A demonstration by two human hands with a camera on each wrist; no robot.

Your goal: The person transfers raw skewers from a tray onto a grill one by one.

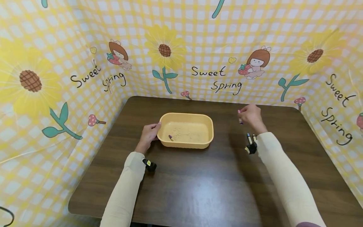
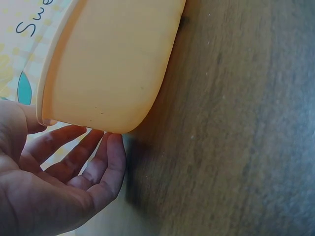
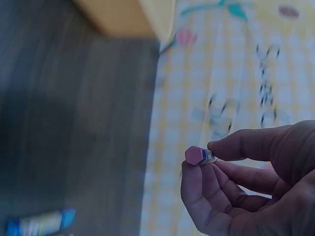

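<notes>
A yellow plastic basin stands on the table. My left hand holds its left end, the thumb at the rim and the curled fingers against the outer wall. Inside the basin, near its front left, lies a crayon with a purple tip. To the right of the basin, above the table, my right hand pinches a pink-ended crayon between thumb and fingertips. The crayon's wrapped body is partly hidden by the fingers in the right wrist view.
A blue crayon and another crayon lie on the dark wooden table, just below my right wrist and partly behind the wrist camera. A yellow checked cloth with printed flowers hangs round the table's back and sides.
</notes>
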